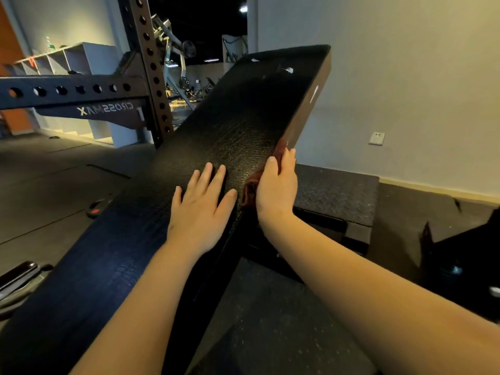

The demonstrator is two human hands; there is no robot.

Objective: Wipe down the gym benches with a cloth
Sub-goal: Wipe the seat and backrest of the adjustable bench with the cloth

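Note:
A long black textured gym bench point(238, 117) runs from the lower left up to the upper right, its far part tilted upward. My left hand point(201, 209) lies flat on the pad's top, fingers straight and spread. My right hand point(277, 185) is at the pad's right edge, with a dark red-brown cloth point(250, 189) under it. The thumb lies on the top surface and the fingers wrap over the side edge, pressing the cloth against it. Most of the cloth is hidden by the hand.
A steel rack upright with holes point(151, 69) and its crossbeam point(67, 90) stand left of the bench. A black diamond-plate step point(338, 190) sits right of the bench by the wall. Storage shelves point(67, 58) stand at the back left, dark equipment point(465, 266) at the right.

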